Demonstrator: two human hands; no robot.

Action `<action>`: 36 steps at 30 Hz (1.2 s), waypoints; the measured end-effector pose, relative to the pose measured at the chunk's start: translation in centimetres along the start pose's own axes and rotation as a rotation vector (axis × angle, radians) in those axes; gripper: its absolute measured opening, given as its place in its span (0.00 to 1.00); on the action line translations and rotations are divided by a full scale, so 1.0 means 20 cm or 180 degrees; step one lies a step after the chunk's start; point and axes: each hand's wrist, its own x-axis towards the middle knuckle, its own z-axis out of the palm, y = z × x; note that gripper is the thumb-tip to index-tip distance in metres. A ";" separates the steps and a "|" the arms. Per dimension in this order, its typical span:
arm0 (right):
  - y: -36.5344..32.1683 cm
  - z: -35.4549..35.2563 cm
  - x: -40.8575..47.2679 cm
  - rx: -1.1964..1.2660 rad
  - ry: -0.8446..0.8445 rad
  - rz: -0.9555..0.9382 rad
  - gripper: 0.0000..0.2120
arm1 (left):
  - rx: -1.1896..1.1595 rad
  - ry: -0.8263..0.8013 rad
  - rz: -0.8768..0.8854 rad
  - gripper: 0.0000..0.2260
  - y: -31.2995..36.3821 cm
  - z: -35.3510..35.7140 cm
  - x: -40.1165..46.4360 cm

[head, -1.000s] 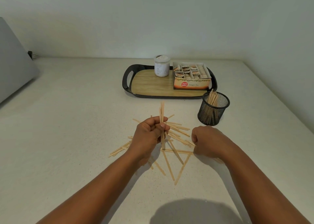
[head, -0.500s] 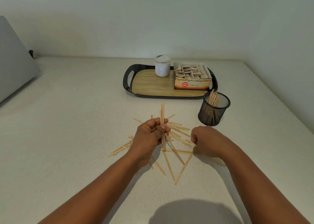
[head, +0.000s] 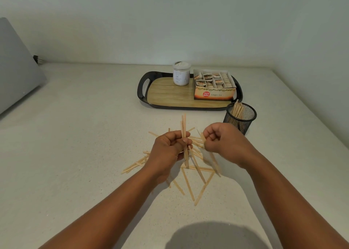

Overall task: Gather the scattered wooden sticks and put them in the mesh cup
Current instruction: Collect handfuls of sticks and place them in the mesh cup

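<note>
The left hand (head: 168,150) grips a small bundle of wooden sticks (head: 184,135), fingers curled round them so that they stand nearly upright, their tops poking out above the fist and their lower ends reaching down toward the desk (head: 75,154). Just right of it, the right hand (head: 221,141) is closed in a fist and pinches a single stick (head: 211,154) that slants down and to the right beneath it. Below and between both hands the scattered sticks (head: 190,182) lie criss-crossed on the desk, some fanning out to the left of the left wrist, others forming long thin lines nearer the person. All are flat, narrow, pale wood. The mesh cup (head: 239,119), a round black wire-mesh cylinder, stands just beyond and right of the right hand, with several sticks already leaning inside it. Farther off sits a dark oval tray (head: 170,95) with cut-out handles and a wood-grain floor; on it stand a white jar (head: 181,74) and an open cardboard box of tea bags (head: 214,85). The desk is a pale, speckled, matte surface.
</note>
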 end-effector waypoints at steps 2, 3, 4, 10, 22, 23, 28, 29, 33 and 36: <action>-0.02 0.04 0.00 0.0436 -0.0011 -0.0040 0.11 | -0.0012 -0.0017 0.0029 0.09 0.00 0.03 0.00; -0.03 0.06 0.00 0.0600 -0.0024 -0.0058 0.11 | -0.0008 -0.0030 0.0039 0.09 0.00 0.04 0.00; -0.04 0.08 0.00 0.0723 -0.0031 -0.0076 0.10 | 0.0007 -0.0041 0.0048 0.09 0.00 0.05 0.00; -0.05 0.14 0.01 0.0948 0.0315 -0.0129 0.07 | -0.0008 -0.0015 -0.0014 0.09 0.01 0.04 0.00; -0.05 0.21 -0.02 0.0627 0.0652 -0.0636 0.08 | -0.0101 0.0109 -0.0079 0.07 0.02 0.02 0.03; -0.05 0.22 -0.02 0.0695 0.0617 -0.0659 0.09 | -0.0076 0.0153 -0.0031 0.07 0.02 0.02 0.03; -0.04 0.25 -0.03 0.0836 0.0290 -0.0687 0.12 | 0.0045 0.0362 0.0093 0.08 0.02 0.01 0.04; -0.04 0.26 -0.04 0.0778 0.0280 -0.0715 0.12 | 0.0037 0.0386 0.0105 0.08 0.02 0.01 0.04; -0.04 0.30 -0.06 0.0283 0.0595 -0.0983 0.12 | -0.0062 0.0437 0.0186 0.08 0.03 0.02 0.03; -0.04 0.35 -0.07 0.0348 0.0915 -0.1123 0.13 | -0.0175 0.0379 0.0205 0.07 0.03 0.04 0.02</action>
